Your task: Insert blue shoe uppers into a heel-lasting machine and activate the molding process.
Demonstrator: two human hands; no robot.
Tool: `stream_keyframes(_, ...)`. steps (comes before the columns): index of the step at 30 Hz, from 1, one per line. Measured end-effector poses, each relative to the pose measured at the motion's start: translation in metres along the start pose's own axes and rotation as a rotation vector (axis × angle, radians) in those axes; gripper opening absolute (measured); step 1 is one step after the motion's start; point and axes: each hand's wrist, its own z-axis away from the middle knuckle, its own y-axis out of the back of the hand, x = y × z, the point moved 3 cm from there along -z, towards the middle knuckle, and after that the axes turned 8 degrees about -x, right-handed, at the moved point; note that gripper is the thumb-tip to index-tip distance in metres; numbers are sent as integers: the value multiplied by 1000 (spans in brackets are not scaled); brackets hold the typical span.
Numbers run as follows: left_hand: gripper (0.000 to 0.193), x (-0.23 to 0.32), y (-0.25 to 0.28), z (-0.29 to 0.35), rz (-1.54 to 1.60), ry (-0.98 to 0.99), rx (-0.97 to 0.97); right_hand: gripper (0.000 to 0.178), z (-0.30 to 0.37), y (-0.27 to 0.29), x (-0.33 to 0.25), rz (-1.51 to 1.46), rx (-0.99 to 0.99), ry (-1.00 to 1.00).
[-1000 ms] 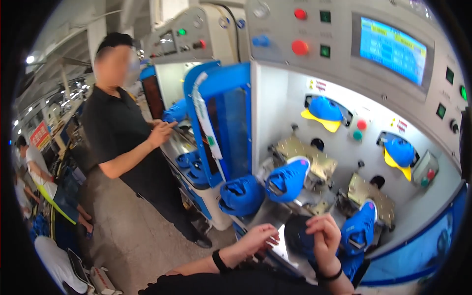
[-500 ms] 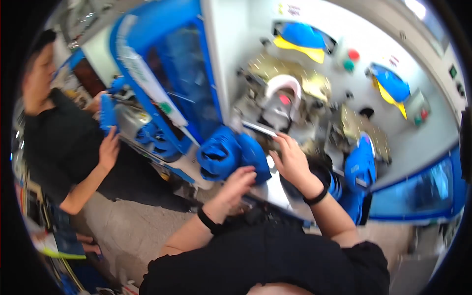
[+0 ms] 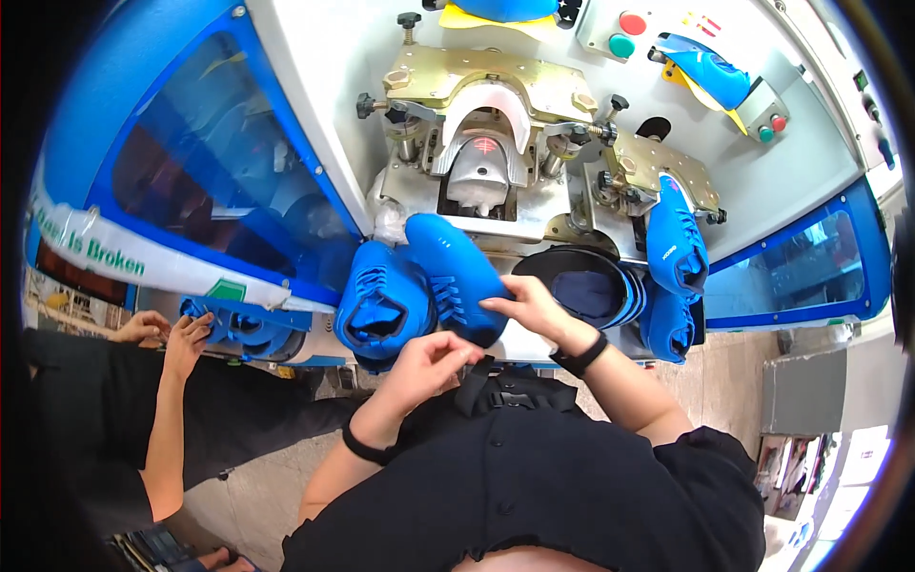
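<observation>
A blue shoe upper with lace holes lies aslant in front of the metal press, toe pointing away. My right hand pinches its right side near the heel, thumb and fingers on the blue edge. Just below the heel is my left hand, its fingers curled together. Whether anything sits between those fingers is hidden. A second blue shoe upper, laced and with its opening toward me, stands against the left side of the first one.
Behind stands a press with a metal last under a brass-coloured plate. Right are a dark stack with blue edges and more blue uppers. Red and green buttons sit above. A co-worker's hands handle blue pieces at left.
My view has swung left and steadied. My right hand has come from beside the press down onto the blue shoe upper's edge. My left fingers have curled below its heel.
</observation>
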Motion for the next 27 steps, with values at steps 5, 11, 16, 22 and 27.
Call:
stream_keyframes(5,21,23,6,4,94,-201,-7,34,57,36,-42,-496,65,102)
stream_keyframes(11,34,24,-8,-31,527,-193,46,41,63,35,-54,-844,168,171)
stream_keyframes(16,53,40,-16,-41,732,-217,-101,52,60,35,-45,-1100,218,95)
stream_keyframes(22,45,43,-38,-40,713,-241,-102,50,55,33,-51,-1145,112,96)
stream_keyframes(27,48,46,-27,-21,677,-391,14,51,57,31,-62,-902,-53,200)
